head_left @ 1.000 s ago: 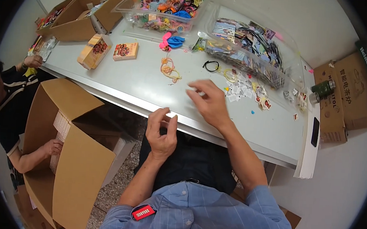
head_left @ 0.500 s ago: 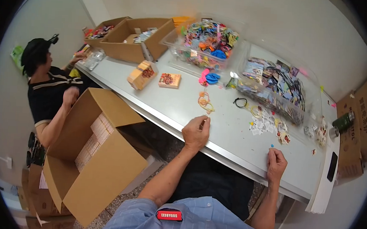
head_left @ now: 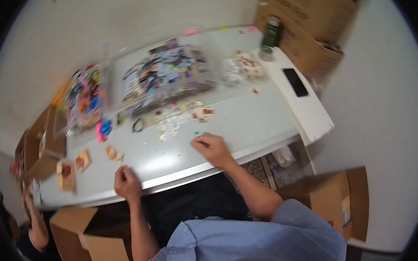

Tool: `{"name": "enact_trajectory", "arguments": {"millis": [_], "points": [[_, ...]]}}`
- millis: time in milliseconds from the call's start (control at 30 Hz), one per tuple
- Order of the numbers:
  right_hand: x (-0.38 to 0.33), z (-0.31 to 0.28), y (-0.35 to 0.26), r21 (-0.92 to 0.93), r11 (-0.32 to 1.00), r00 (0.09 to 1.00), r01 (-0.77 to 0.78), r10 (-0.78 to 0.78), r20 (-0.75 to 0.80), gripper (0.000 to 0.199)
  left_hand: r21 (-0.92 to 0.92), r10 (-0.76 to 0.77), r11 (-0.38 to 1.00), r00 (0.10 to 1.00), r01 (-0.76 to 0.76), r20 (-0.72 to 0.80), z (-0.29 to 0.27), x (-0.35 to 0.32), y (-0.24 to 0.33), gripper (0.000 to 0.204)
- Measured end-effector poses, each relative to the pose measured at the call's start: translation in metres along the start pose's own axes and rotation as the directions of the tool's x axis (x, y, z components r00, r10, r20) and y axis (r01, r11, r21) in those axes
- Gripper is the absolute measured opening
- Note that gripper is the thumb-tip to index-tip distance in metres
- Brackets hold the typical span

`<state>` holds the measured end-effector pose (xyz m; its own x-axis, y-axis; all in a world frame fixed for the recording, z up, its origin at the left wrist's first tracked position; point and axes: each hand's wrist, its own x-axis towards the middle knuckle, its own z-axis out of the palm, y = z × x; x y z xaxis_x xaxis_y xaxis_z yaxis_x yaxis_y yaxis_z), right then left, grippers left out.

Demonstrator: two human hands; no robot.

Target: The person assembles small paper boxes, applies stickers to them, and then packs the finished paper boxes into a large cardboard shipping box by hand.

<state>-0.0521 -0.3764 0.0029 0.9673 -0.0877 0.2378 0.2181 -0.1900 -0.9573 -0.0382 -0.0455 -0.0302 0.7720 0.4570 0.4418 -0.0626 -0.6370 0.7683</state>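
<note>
At the table's front edge, my left hand (head_left: 128, 187) is closed, its fingertips just below a small heap of orange and yellow bands (head_left: 114, 154). My right hand (head_left: 212, 150) rests over the table with its fingers curled together, close to a tiny blue piece (head_left: 196, 133). Whatever either hand may hold is hidden. Beyond the right hand lie small white pieces (head_left: 172, 124) and several printed pieces with red-brown pictures (head_left: 203, 113). A black looped band (head_left: 138, 125) lies to their left, and farther left are a pink and blue bundle (head_left: 105, 127) and two small printed boxes (head_left: 66, 175) (head_left: 82, 161).
Clear bins hold flat printed pieces (head_left: 169, 70) and colourful bands (head_left: 84, 92). A phone (head_left: 295, 82) lies on a white ledge (head_left: 311, 108) near a green bottle (head_left: 271, 34). Cartons stand right (head_left: 331, 200) and lower left (head_left: 103, 248). A person's arm (head_left: 37, 225) shows at far left.
The view has swung to the right, so the table and its things appear farther left, with some blur. Both hands stay closed, near the same things on the table.
</note>
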Motion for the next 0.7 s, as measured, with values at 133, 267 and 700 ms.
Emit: {"name": "enact_trajectory", "arguments": {"millis": [133,267,700], "points": [[-0.005,-0.023,-0.001,0.037,0.999,0.999,-0.023,0.025,-0.045,0.017,0.148,0.038,0.988,0.997,-0.048,0.068,0.015,-0.005,0.021,0.023],[-0.002,-0.002,0.005,0.052,0.999,0.997,0.012,-0.008,-0.075,0.018,0.039,-0.022,0.999,0.999,0.021,0.031,-0.002,-0.003,-0.003,0.018],[-0.005,-0.014,0.023,0.138,0.987,0.994,-0.088,0.095,-0.045,0.013,0.681,0.371,0.717,0.908,-0.148,-0.194,-0.151,0.212,-0.02,0.067]]}}
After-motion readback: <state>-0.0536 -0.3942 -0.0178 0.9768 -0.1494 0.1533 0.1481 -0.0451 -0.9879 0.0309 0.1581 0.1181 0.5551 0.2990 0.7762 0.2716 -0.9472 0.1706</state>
